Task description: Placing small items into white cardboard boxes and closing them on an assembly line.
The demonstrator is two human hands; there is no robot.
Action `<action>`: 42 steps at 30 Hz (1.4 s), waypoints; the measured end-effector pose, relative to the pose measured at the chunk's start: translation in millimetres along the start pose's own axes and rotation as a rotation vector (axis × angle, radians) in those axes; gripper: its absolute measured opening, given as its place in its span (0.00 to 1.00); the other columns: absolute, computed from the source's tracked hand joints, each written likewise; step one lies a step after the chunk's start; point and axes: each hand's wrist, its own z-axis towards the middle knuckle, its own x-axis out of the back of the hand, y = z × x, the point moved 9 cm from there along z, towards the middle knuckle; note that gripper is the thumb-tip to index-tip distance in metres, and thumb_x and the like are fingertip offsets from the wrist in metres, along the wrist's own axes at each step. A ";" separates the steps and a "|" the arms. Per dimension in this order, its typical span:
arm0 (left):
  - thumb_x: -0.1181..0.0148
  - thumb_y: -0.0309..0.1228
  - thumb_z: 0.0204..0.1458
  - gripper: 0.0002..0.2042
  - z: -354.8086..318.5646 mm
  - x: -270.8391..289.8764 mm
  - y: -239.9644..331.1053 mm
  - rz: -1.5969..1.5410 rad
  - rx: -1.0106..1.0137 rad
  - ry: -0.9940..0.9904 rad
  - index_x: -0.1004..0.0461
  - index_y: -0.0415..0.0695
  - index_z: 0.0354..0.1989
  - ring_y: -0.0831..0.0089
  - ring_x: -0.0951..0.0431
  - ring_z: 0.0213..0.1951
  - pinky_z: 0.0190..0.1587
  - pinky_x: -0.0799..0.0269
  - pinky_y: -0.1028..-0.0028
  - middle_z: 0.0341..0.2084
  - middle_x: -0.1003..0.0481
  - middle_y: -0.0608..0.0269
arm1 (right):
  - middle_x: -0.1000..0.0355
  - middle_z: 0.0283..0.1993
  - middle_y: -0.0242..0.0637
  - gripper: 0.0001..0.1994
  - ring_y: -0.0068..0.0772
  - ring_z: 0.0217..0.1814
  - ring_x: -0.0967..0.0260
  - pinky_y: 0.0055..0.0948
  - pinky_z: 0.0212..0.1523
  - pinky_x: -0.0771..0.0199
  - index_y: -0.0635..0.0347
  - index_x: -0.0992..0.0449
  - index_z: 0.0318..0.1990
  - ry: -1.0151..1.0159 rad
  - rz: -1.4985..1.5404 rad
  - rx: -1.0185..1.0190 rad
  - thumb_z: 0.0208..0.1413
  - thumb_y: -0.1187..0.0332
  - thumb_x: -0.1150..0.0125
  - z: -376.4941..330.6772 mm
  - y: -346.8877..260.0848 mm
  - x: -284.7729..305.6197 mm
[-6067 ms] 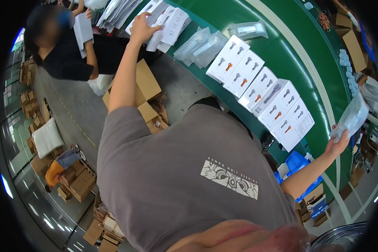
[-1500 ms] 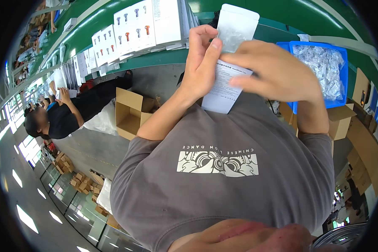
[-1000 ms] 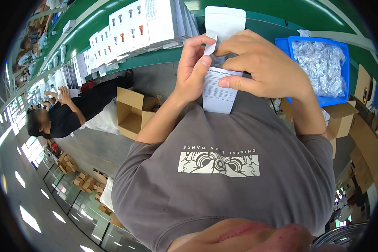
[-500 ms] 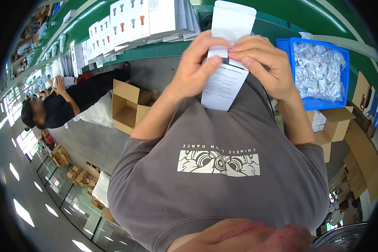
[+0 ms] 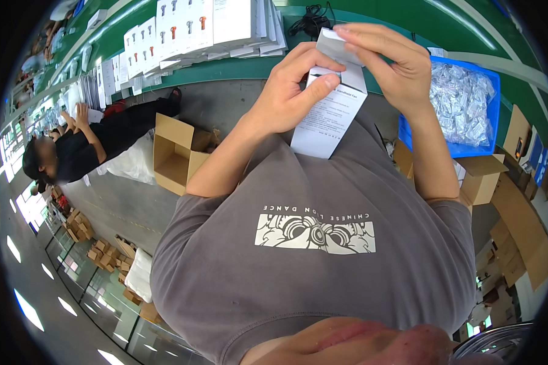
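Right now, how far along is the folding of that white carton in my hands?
Done: the flat white carton is up in both hands, body opened into a sleeve. In hand: the left hand pinches its upper edge while the right hand bends the top flap over. Left: the flap is not yet tucked shut, and flat cartons wait stacked on the green bench, beside a blue bin of bagged parts.

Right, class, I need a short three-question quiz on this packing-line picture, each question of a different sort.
1. True or false: both hands grip the white carton.
2. Which hand bends the carton's top flap? A left hand B right hand
3. Fill in: the blue bin holds small clear ____.

Key: 1 true; 2 B; 3 bags.
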 end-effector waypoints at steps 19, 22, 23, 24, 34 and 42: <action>0.35 0.35 0.56 0.31 -9.2 -1.0 -10.2 -0.116 0.019 0.090 0.53 0.38 0.54 0.68 0.27 0.46 0.48 0.29 0.68 0.51 0.34 0.45 | 0.19 0.43 0.36 0.10 0.29 0.43 0.25 0.26 0.45 0.27 0.61 0.16 0.42 -0.048 0.111 -0.125 0.51 0.78 0.35 -17.4 -4.0 -26.6; 0.36 0.33 0.56 0.29 -14.4 2.7 -9.7 -0.133 0.039 0.105 0.52 0.40 0.55 0.68 0.28 0.48 0.50 0.30 0.68 0.55 0.37 0.44 | 0.19 0.41 0.36 0.10 0.30 0.43 0.25 0.27 0.45 0.26 0.62 0.17 0.42 -0.081 0.031 -0.056 0.52 0.78 0.36 -16.9 -18.6 -28.2; 0.37 0.31 0.57 0.27 -15.3 3.4 -11.3 -0.161 0.072 0.098 0.51 0.42 0.55 0.67 0.30 0.51 0.53 0.30 0.67 0.58 0.40 0.44 | 0.20 0.42 0.37 0.11 0.31 0.43 0.25 0.27 0.46 0.26 0.62 0.17 0.43 -0.090 0.014 -0.045 0.52 0.78 0.37 -17.1 -19.9 -28.2; 0.39 0.29 0.58 0.26 -15.7 4.7 -14.3 -0.189 0.105 0.092 0.50 0.44 0.56 0.66 0.31 0.53 0.55 0.31 0.66 0.61 0.43 0.43 | 0.20 0.44 0.38 0.11 0.32 0.44 0.25 0.28 0.46 0.26 0.63 0.18 0.44 -0.100 -0.003 -0.033 0.53 0.79 0.38 -17.3 -20.2 -29.0; 0.34 0.29 0.53 0.27 -35.5 44.1 -36.2 -0.139 0.098 0.087 0.44 0.44 0.56 0.66 0.31 0.56 0.54 0.32 0.67 0.61 0.43 0.48 | 0.28 0.59 0.44 0.16 0.41 0.59 0.30 0.38 0.59 0.32 0.64 0.23 0.50 -0.463 0.029 -0.040 0.53 0.78 0.40 10.6 -10.5 -85.2; 0.27 0.37 0.42 0.40 -86.7 181.5 15.0 0.183 -0.090 0.214 0.40 0.43 0.65 0.63 0.30 0.55 0.55 0.33 0.66 0.55 0.33 0.52 | 0.26 0.56 0.47 0.19 0.41 0.62 0.32 0.49 0.65 0.39 0.70 0.25 0.52 -0.557 0.355 0.009 0.61 0.63 0.44 95.1 -8.0 -137.0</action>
